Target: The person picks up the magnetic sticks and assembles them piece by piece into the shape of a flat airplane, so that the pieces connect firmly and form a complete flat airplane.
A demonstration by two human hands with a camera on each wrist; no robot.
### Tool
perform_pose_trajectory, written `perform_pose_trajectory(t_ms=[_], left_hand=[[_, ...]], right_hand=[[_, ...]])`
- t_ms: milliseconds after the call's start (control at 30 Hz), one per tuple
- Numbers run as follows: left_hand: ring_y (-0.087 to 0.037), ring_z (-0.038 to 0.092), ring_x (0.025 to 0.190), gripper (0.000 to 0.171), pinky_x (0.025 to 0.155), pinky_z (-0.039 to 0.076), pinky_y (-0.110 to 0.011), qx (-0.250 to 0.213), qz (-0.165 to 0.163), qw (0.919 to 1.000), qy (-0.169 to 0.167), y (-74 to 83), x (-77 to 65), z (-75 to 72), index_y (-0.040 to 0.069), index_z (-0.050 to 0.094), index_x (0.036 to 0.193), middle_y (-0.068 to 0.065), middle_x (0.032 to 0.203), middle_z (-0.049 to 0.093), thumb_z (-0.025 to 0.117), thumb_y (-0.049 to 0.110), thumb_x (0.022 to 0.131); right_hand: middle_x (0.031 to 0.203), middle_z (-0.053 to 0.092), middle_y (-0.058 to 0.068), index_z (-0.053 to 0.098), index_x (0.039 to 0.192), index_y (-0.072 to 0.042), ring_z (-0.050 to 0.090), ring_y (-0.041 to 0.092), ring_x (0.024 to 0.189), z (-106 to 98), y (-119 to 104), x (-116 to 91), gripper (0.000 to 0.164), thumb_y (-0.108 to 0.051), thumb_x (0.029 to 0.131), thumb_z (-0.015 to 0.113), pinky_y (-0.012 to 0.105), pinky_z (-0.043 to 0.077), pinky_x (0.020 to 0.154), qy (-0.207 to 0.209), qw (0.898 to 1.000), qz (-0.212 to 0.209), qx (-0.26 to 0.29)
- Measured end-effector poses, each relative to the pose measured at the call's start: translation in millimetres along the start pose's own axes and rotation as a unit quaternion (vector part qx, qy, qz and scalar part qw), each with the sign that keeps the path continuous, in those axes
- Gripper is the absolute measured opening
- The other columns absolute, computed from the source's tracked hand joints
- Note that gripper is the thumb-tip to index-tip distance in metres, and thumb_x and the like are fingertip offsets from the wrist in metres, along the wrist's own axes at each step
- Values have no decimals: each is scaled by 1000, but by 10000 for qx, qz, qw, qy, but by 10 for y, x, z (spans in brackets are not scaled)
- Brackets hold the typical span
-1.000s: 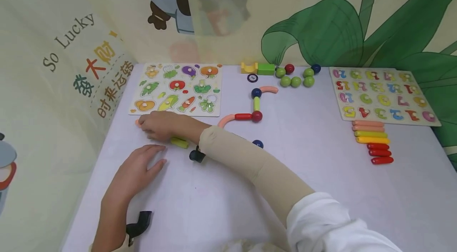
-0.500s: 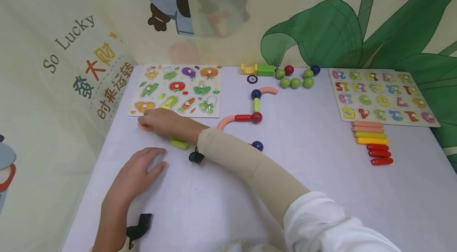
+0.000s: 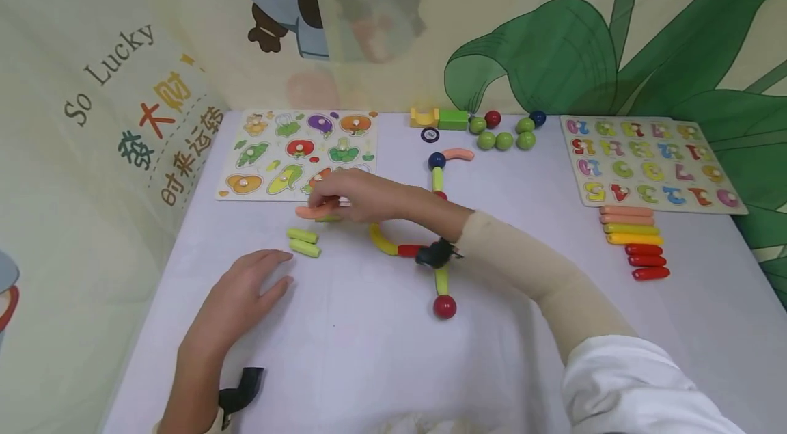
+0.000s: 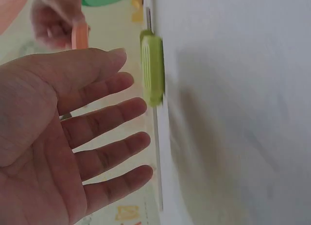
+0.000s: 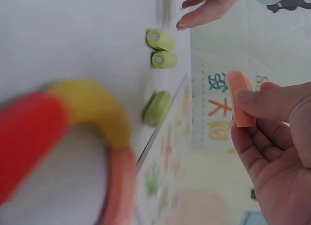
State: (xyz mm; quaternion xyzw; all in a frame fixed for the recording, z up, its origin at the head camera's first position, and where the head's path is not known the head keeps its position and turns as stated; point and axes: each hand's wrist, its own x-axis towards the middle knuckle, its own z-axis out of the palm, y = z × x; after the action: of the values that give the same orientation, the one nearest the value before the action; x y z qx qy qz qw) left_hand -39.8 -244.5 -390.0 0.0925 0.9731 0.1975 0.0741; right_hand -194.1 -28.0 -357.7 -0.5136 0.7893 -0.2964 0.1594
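My right hand (image 3: 363, 193) pinches a salmon-orange curved rod (image 5: 239, 101) between thumb and fingers, held above the table just in front of the vegetable board. Below it lies a green rod (image 3: 328, 219), partly covered by the hand in the head view. Two more green rods (image 3: 304, 241) lie side by side near the fingertips of my left hand (image 3: 241, 297). That hand has its fingers loosely extended and holds nothing. To the right is a chain of joined rods and balls, with a yellow curved rod (image 3: 384, 240), a blue ball (image 3: 436, 160) and a red ball (image 3: 445, 307); my right forearm hides part of it.
A vegetable puzzle board (image 3: 267, 154) lies back left, a number board (image 3: 652, 160) back right. Several coloured rods (image 3: 633, 239) line up before the number board. Green balls (image 3: 504, 141), a green block (image 3: 453, 119) and a yellow block (image 3: 424, 117) stand along the back edge.
My right hand has lifted the salmon-orange curved rod from the table's left side and carried it to the right. My left hand has stayed nearly still.
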Motion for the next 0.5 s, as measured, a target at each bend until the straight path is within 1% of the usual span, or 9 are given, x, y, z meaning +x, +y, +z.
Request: perform_pose_trajectory(t_ms=[67, 133, 233, 333, 367, 433, 500], left_hand=[[-29, 43, 115, 40, 92, 36, -49, 89, 152, 9998, 55, 90, 11, 20, 10, 57, 118, -10, 121, 53, 66, 25, 82], [-26, 43, 115, 41, 92, 38, -47, 179, 387, 9990, 110, 193, 23, 45, 11, 58, 118, -7, 121, 53, 67, 27, 82], [-23, 43, 116, 42, 92, 39, -44, 370, 806, 9960, 82, 370, 61, 89, 15, 57, 120, -5, 122, 52, 67, 29, 81], [-20, 42, 117, 44, 92, 39, -42, 563, 1301, 9899, -37, 575, 132, 143, 18, 56, 122, -2, 124, 51, 67, 30, 80], [-18, 42, 118, 45, 92, 39, -41, 636, 1458, 9872, -95, 647, 161, 165, 20, 56, 123, -1, 125, 50, 67, 31, 80], [-16, 42, 118, 47, 92, 39, -39, 724, 1738, 9818, -254, 792, 220, 211, 22, 55, 124, 1, 125, 50, 68, 33, 80], [-15, 43, 116, 47, 91, 41, -37, 731, 1979, 9765, -434, 926, 278, 257, 23, 56, 123, 2, 124, 51, 68, 34, 79]], right_hand=[[97, 56, -14, 62, 105, -21, 47, 4, 89, -35, 43, -375, 25, -13, 82, 66, 22, 43, 81, 171, 9996, 4, 224], [97, 57, -13, 63, 102, -20, 48, 5, 90, -46, 87, -735, 23, -11, 81, 67, 26, 45, 80, 395, 9984, -44, 411], [94, 58, -13, 63, 98, -21, 49, 5, 89, -41, 124, -1203, 24, -9, 79, 70, 28, 46, 78, 628, 9966, 195, 494], [93, 58, -14, 63, 97, -23, 50, 4, 89, -18, 130, -1586, 28, -5, 77, 70, 27, 47, 78, 762, 9943, 464, 588], [95, 59, -14, 63, 98, -22, 51, 5, 91, -8, 129, -1700, 29, -3, 77, 70, 27, 47, 79, 784, 9931, 493, 723], [98, 60, -11, 64, 98, -21, 53, 8, 93, 19, 126, -1907, 28, -2, 78, 68, 31, 47, 80, 786, 9893, 438, 1149], [100, 61, -7, 65, 98, -19, 55, 12, 95, 53, 134, -2100, 25, -2, 80, 66, 34, 47, 82, 732, 9828, 300, 1669]])
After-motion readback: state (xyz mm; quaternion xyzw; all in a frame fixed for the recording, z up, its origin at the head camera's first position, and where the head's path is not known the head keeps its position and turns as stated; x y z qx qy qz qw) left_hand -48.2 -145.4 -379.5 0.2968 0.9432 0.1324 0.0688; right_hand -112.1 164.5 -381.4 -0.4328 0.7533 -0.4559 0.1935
